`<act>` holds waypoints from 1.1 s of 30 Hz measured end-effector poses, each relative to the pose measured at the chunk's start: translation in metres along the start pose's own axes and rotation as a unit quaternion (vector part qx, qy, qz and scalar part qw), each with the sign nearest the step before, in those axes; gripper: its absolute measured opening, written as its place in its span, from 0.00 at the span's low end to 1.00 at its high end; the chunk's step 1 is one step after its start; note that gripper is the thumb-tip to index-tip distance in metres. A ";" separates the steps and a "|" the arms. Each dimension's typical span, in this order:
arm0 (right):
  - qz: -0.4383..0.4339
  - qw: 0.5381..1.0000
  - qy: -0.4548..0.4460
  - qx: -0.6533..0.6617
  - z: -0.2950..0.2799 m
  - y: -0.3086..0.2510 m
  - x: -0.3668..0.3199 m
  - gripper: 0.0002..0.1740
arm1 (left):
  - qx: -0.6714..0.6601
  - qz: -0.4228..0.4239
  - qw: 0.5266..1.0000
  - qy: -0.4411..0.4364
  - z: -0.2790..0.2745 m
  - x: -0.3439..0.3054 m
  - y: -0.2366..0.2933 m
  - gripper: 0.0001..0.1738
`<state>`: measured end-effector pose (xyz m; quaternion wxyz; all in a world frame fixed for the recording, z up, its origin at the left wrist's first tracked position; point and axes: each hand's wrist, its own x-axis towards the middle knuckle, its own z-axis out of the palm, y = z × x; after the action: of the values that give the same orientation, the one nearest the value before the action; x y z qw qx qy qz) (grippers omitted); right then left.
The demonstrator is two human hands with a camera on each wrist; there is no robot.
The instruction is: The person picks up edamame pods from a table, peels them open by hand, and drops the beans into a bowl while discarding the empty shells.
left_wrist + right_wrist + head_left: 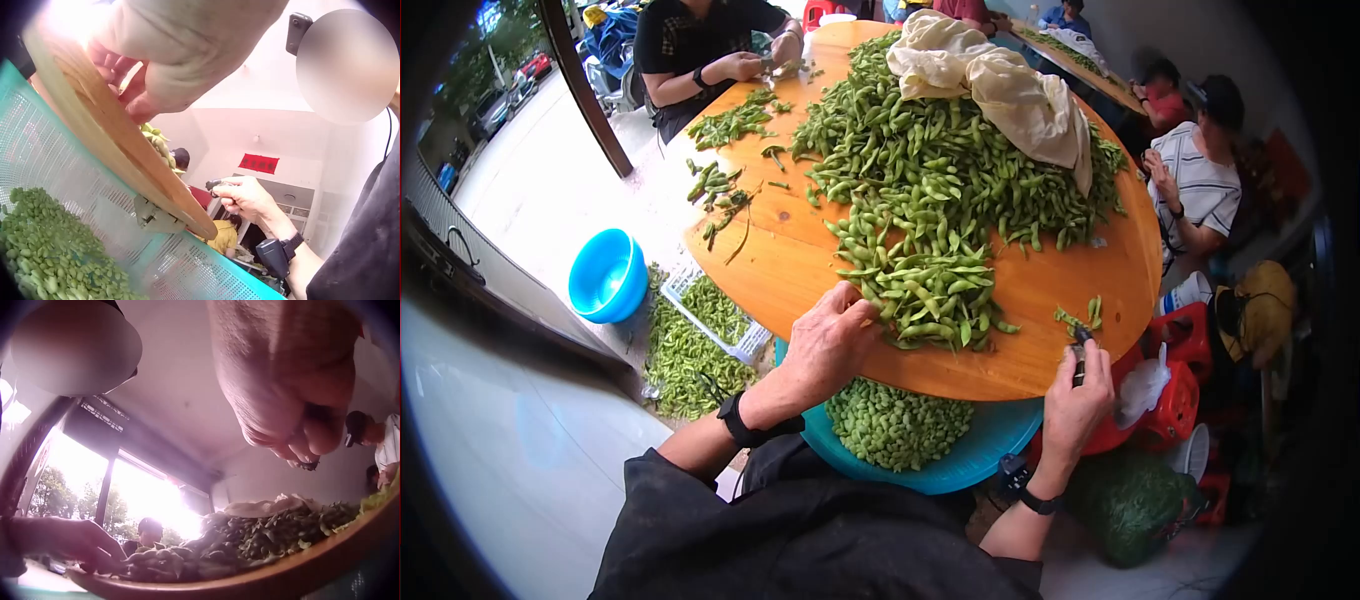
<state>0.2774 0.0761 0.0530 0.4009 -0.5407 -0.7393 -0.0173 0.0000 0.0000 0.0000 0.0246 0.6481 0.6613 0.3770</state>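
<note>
On the round wooden table (800, 255) lies a large heap of green soybean pods (930, 180). My left hand (825, 345) is at the heap's near left edge, fingers curled down against the pods. I cannot tell whether a pod is pinched there, as the fingertips are mostly hidden. In the left wrist view this hand (181, 56) reaches over the table rim. My right hand (1082, 395) grips a small black tool (1082, 335) at the table's right edge, its tip beside a few loose pods (1090, 312). The tool (215, 185) also shows in the left wrist view.
Beneath the table edge stands a teal basket (940, 480) with shelled beans (900, 425). A pale cloth (1020, 95) covers part of the heap. More pods (685, 360) lie on the floor near a blue basin (608, 277). Another person (700, 60) works across the table; red stools (1175, 400) stand right.
</note>
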 end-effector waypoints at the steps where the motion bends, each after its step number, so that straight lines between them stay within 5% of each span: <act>1: -0.014 1.000 -0.010 0.020 0.001 -0.007 -0.003 0.11 | -0.023 0.005 0.999 0.028 0.002 -0.001 -0.002 0.08; 4: 0.049 0.969 -0.130 0.206 0.013 -0.026 -0.022 0.10 | -0.105 -0.041 0.993 0.032 -0.011 -0.002 -0.002 0.07; 7: 0.120 0.870 -0.271 0.395 0.022 -0.049 -0.036 0.10 | -0.218 -0.095 0.971 0.019 -0.014 -0.006 0.008 0.06; 9: 0.186 0.796 -0.327 0.474 0.029 -0.065 -0.041 0.13 | -0.494 -0.190 0.847 -0.054 -0.014 -0.012 0.015 0.07; 11: 0.226 0.755 -0.362 0.498 0.033 -0.071 -0.038 0.16 | -0.578 -0.178 0.793 -0.065 -0.007 -0.016 0.023 0.07; 13: 0.296 0.622 -0.376 0.620 0.039 -0.069 -0.035 0.17 | -0.576 -0.168 0.796 -0.079 0.002 -0.018 0.027 0.06; 17: 0.301 0.617 -0.378 0.622 0.036 -0.066 -0.026 0.18 | -0.516 -0.138 0.843 -0.066 0.006 -0.013 0.037 0.05; 19: 0.289 0.628 -0.378 0.616 0.035 -0.064 -0.025 0.16 | -0.359 0.009 0.933 -0.006 0.007 -0.009 0.038 0.05; 21: 0.273 0.652 -0.371 0.602 0.034 -0.063 -0.024 0.15 | -0.306 0.042 0.951 -0.009 0.001 -0.008 0.039 0.06; 23: 0.230 0.668 -0.364 0.608 0.031 -0.062 -0.026 0.14 | -0.625 -0.162 0.753 -0.126 0.003 -0.011 0.037 0.07; 24: 0.187 0.682 -0.355 0.611 0.030 -0.062 -0.027 0.13 | -0.669 -0.172 0.703 -0.169 -0.001 -0.008 0.031 0.07; 25: 0.188 0.682 -0.353 0.613 0.030 -0.059 -0.026 0.13 | -0.668 -0.173 0.704 -0.171 0.001 -0.009 0.033 0.07; 27: 0.253 0.551 -0.408 0.682 0.026 -0.049 -0.023 0.12 | -0.818 -0.223 0.483 -0.222 0.006 -0.012 0.037 0.07; 28: 0.251 0.535 -0.419 0.689 0.025 -0.046 -0.022 0.12 | -0.822 -0.220 0.463 -0.247 0.010 -0.011 0.033 0.15; 29: 0.251 0.536 -0.419 0.688 0.023 -0.047 -0.021 0.12 | -0.823 -0.219 0.463 -0.246 0.010 -0.009 0.035 0.15; 31: 0.210 0.689 -0.403 0.565 0.017 -0.052 -0.019 0.11 | -0.730 -0.229 0.593 -0.251 0.007 -0.004 0.041 0.15; 32: 0.210 0.689 -0.403 0.565 0.017 -0.052 -0.020 0.11 | -0.688 -0.197 0.651 -0.252 0.006 -0.005 0.042 0.13; 33: 0.090 0.787 -0.378 0.479 0.018 -0.052 -0.021 0.10 | -0.688 -0.197 0.652 -0.252 0.006 -0.004 0.042 0.13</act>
<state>0.2264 0.0459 0.0492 0.2964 -0.3068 -0.6934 0.5807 0.0390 -0.0062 0.0161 0.7027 0.3702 0.2930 0.5322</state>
